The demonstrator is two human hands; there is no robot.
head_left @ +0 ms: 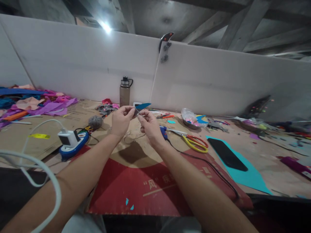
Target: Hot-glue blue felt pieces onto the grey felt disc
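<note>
Both my hands are raised above the cardboard-covered table [136, 161], close together. My left hand [121, 121] pinches the base of a small blue leaf-shaped paper piece [143, 105], which points up and right. My right hand [150, 126] is closed in a pinch right beside it, fingers on a thin wire or stem under the blue piece. A thin string hangs loosely below my hands. Yellow-and-red-handled scissors [195, 142] lie just right of my right hand.
A ball of grey twine [95, 121], a water bottle [124, 91] and a white charger on a blue power strip [70, 142] sit to the left. A teal sheet with a black phone [228, 155] lies right. Purple paper scraps [48, 105] pile far left. A black cable [206, 165] crosses the table.
</note>
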